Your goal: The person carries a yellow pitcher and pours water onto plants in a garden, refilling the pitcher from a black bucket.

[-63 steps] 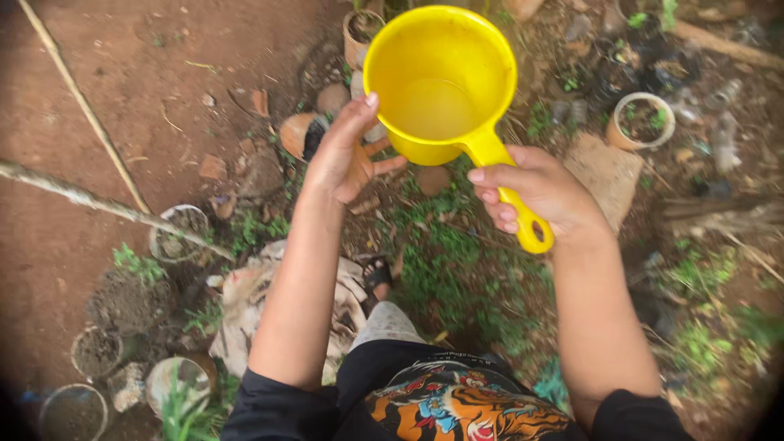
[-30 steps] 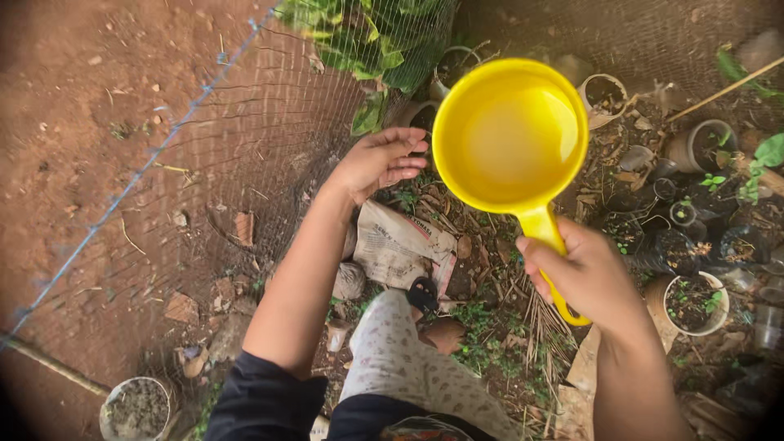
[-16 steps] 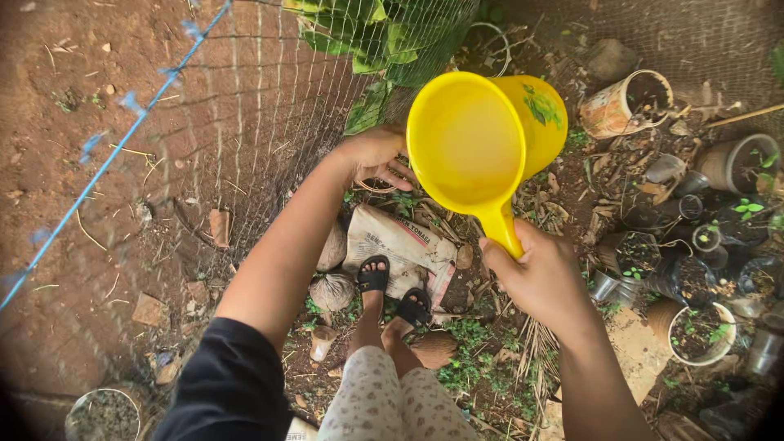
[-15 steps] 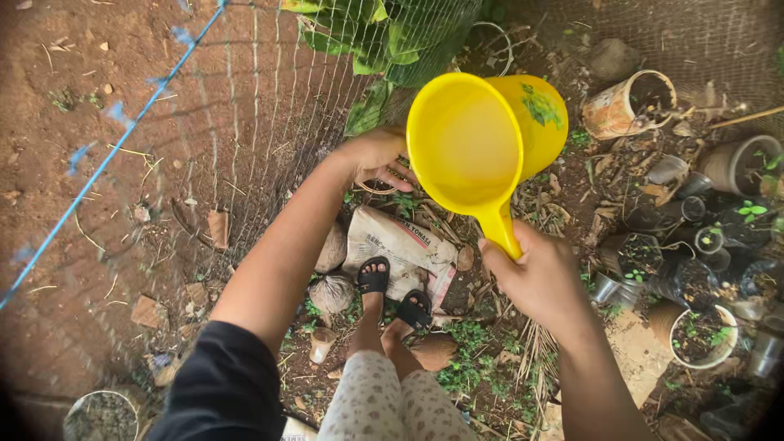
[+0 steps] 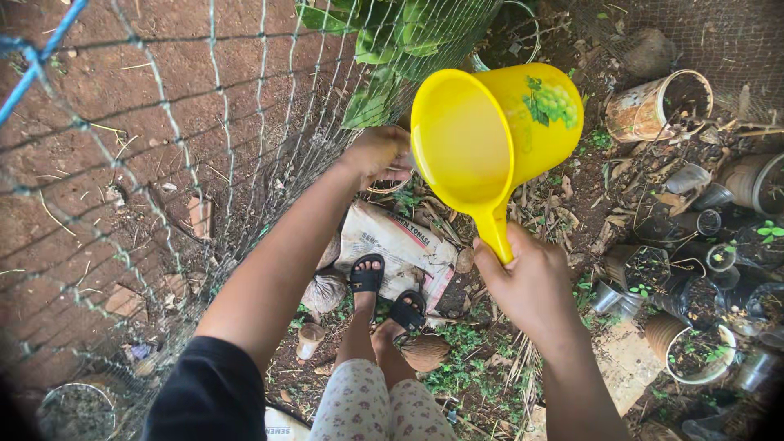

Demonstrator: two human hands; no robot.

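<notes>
My right hand (image 5: pixel 527 282) grips the handle of a yellow plastic water dipper (image 5: pixel 490 131), which is tilted toward the left with its mouth facing my left hand. A green leaf print shows on the dipper's side. My left hand (image 5: pixel 377 153) is held just left of the dipper's rim, fingers curled, partly hidden behind it. Below them lie a leafy green plant (image 5: pixel 380 49) behind a wire mesh fence (image 5: pixel 188 122). My feet in black sandals (image 5: pixel 384 290) stand on a crumpled paper sack (image 5: pixel 400 245).
Several pots with soil and small seedlings (image 5: pixel 694 351) crowd the right side, plus a tipped-over tin can (image 5: pixel 653 106). Red bare earth (image 5: pixel 98 204) lies beyond the fence on the left. A soil-filled pot (image 5: pixel 73 412) sits at the bottom left.
The dipper has tilted further toward my left hand, showing more of its printed side. The view has closed in on the mesh fence, and my left hand stays by the rim.
</notes>
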